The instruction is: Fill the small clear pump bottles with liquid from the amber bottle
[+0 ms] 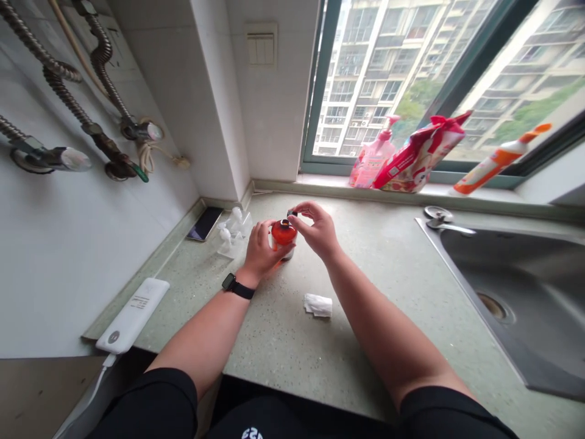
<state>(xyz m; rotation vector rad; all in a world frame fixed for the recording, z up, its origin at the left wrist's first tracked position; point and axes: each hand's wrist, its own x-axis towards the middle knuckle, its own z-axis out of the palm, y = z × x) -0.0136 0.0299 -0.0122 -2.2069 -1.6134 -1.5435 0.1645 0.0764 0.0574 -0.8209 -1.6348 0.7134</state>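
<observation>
An orange-red bottle (284, 231) with a dark neck stands upright on the speckled counter, its mouth uncovered. Around its left side wraps my left hand (264, 249), a black watch on the wrist. Just above the bottle's mouth, to the right, my right hand (317, 227) pinches a small dark cap (292, 213) between thumb and fingers. Whether the cap still touches the neck I cannot tell. Clear plastic pieces (234, 231) lie left of my left hand. A folded white tissue (319, 305) rests nearer to me, between my forearms.
A phone (205, 223) lies by the wall, and a white power bank (133, 316) with a cable sits at the counter's left edge. To the right is a steel sink (539, 292). A pink pump bottle (372, 160), red bag (423, 155) and orange-white bottle (496, 163) stand on the windowsill.
</observation>
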